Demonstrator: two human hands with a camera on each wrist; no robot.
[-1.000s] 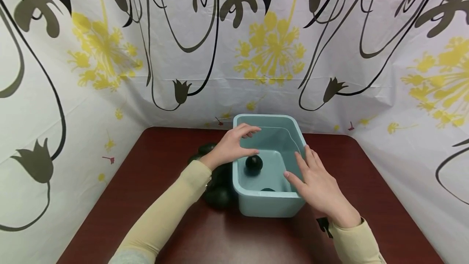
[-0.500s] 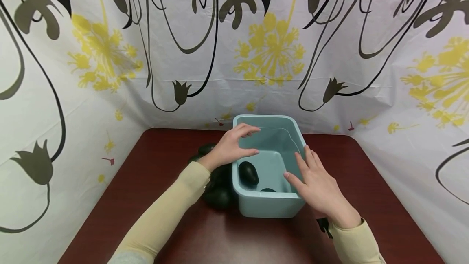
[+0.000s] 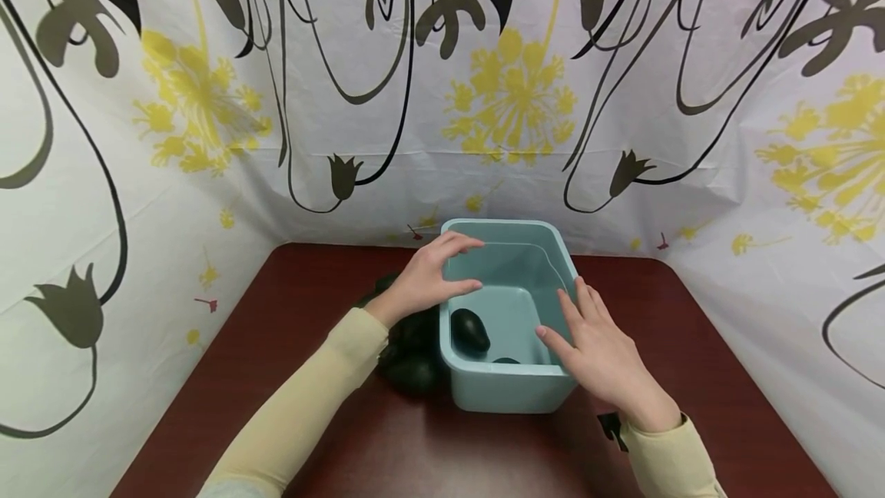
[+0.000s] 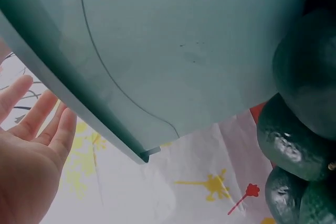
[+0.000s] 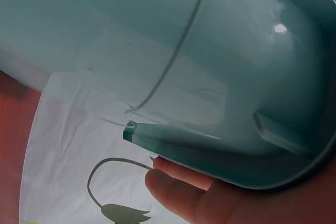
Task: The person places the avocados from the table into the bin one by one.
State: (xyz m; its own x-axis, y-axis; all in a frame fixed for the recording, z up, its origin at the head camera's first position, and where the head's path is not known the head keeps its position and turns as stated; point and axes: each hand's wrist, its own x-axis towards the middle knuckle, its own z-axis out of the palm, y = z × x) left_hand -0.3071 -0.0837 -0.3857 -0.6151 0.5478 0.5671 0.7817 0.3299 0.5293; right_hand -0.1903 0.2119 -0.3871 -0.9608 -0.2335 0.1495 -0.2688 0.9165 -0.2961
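Note:
A light blue plastic bin (image 3: 508, 390) stands on the table. An avocado (image 3: 470, 330) lies inside it at the left wall, and a second dark avocado (image 3: 506, 360) peeks over the near rim, mostly hidden. My left hand (image 3: 430, 273) hovers over the bin's left rim, thumb and fingers spread apart with nothing between them. At the right rim is my right hand (image 3: 604, 356), its fingers extended along the edge; in the right wrist view its fingers (image 5: 176, 190) lie right under the rim. Several avocados (image 3: 413, 373) are heaped against the bin's left side, partly covered by my left forearm.
The dark red-brown table (image 3: 276, 352) extends on both sides of the bin. A flower-patterned cloth (image 3: 387, 114) hangs behind and beside it. In the left wrist view, heaped avocados (image 4: 291, 140) crowd close to the bin's outer wall.
The avocado in the bin has tipped from end-on to lying lengthwise, nearer the left front corner. My left hand has drifted slightly left; the right hand stays at the rim.

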